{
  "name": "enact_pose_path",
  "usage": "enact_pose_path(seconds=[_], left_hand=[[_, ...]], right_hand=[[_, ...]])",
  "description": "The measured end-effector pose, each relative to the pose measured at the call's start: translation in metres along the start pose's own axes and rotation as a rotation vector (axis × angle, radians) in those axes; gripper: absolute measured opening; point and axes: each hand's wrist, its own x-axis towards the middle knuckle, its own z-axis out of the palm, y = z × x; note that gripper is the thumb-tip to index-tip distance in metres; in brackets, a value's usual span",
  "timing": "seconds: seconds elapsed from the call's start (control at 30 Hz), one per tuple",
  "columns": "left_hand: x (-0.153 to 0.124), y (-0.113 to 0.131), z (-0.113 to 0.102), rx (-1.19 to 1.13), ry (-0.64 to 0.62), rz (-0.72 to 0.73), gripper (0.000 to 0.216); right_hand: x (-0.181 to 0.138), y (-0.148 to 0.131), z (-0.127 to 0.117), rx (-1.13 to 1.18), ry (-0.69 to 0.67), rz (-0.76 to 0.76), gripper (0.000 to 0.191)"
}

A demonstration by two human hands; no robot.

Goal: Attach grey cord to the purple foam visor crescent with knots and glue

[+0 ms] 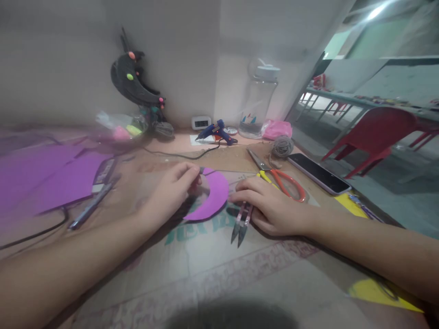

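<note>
1. One purple crescent (217, 194), frame centre: looks light, bendy, easily creased; best held by its broad middle. Left hand (180, 183) pinches the upper tip, thumb against finger.
2. Snips (245, 224), lower right of it: right hand (270, 205) curled over the handles, blades parted.
3. Dark strand (209, 173) at the upper tip.

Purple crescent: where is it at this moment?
Near the middle of the head view, the purple crescent sits between the left hand, which is at its upper end, and the right hand, beside its outer curve.
</note>
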Motion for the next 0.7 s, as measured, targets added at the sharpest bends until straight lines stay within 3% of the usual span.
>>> enact_pose_path(seconds=[0.2, 0.33, 0.43, 0.53, 0.6, 0.7], left_hand=[[0.0, -0.004, 0.002, -0.053, -0.058, 0.019, 0.025], [-0.002, -0.005, 0.002, -0.093, -0.095, 0.019, 0.022], [-0.002, -0.002, 0.002, -0.121, -0.085, -0.02, 0.022], [0.001, -0.003, 0.0, -0.236, -0.07, -0.081, 0.024], [0.005, -0.006, -0.001, -0.334, -0.079, -0.123, 0.026], [0.01, -0.012, -0.003, -0.375, -0.063, -0.123, 0.028]], right_hand=[[-0.002, 0.0, -0.002, 0.001, 0.047, -0.005, 0.037], [-0.002, 0.003, -0.004, -0.126, 0.156, 0.186, 0.034], [0.001, 0.012, -0.009, -0.152, 0.062, 0.355, 0.04], [0.006, 0.022, -0.022, 0.086, -0.182, 0.446, 0.022], [0.009, 0.023, -0.035, 0.337, -0.272, 0.542, 0.021], [0.013, 0.018, -0.064, 0.581, -0.149, 0.659, 0.021]])
